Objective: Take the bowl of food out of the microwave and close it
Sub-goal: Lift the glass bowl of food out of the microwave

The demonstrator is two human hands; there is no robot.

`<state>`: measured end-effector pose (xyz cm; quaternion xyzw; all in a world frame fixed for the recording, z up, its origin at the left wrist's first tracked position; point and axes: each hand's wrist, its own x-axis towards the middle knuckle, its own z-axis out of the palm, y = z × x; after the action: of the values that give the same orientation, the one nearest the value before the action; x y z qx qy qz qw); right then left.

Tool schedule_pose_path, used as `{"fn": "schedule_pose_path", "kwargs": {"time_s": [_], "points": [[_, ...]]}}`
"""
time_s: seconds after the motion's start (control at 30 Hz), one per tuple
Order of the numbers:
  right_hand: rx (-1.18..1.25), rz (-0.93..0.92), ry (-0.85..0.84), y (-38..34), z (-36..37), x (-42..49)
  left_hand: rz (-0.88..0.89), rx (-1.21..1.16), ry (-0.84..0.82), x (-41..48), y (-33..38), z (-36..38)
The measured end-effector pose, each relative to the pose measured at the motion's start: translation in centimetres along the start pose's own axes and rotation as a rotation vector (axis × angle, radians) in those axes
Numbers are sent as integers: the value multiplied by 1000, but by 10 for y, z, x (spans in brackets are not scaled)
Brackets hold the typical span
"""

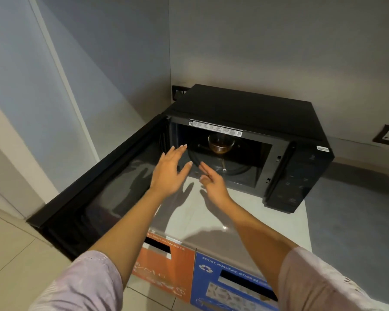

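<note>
Two bare forearms show from the elbows down, each ending in a bare hand: the left hand and the right hand. No rings, watch or bracelets can be seen. Both upper arms wear loose pale lilac sleeves of thin fabric, with small eyelet embroidery along the hems, clearest on the right sleeve's edge

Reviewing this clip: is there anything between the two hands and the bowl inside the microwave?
Nothing visible. The door is swung fully open to the left, the glass bowl sits alone on the turntable, and both the left hand and right hand are open, just in front of the cavity, touching nothing.
</note>
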<state>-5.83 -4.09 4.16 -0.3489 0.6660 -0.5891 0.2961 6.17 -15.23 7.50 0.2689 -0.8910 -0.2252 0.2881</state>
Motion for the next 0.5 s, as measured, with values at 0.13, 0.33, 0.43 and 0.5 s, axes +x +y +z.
{"fn": "schedule_pose_path", "kwargs": {"time_s": [0.13, 0.33, 0.43, 0.5], "points": [[28, 22, 37, 11, -38, 13, -207, -350, -25, 17, 6, 41], [64, 46, 72, 25, -74, 39, -327, -622, 3, 49, 16, 89], [69, 66, 110, 35, -87, 59, -352, -687, -6, 72, 12, 109], [60, 70, 129, 41, -94, 75, -368, -721, 0, 89, 6, 122]]}}
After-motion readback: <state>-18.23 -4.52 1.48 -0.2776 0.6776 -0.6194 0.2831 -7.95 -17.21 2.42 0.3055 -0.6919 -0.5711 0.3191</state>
